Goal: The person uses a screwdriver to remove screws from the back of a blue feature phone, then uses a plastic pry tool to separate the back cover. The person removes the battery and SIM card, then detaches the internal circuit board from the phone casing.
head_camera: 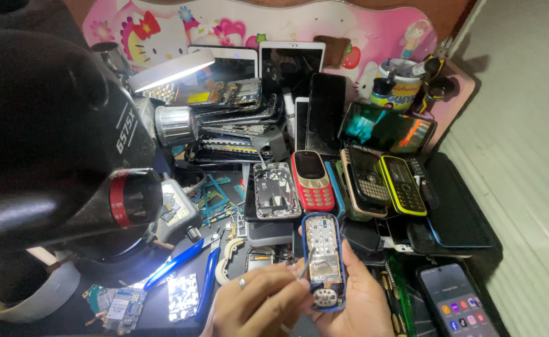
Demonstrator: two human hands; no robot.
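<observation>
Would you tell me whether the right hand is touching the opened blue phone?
Touching: the head view shows the right hand cradling the opened blue phone from beneath.

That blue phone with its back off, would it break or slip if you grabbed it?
The blue phone looks stiff and probably light, since the right hand cradles it easily. Its bare circuit board faces up, so pressing there would likely do damage. The left hand works on it with a thin metal tool; a nudge might scratch parts.
</observation>
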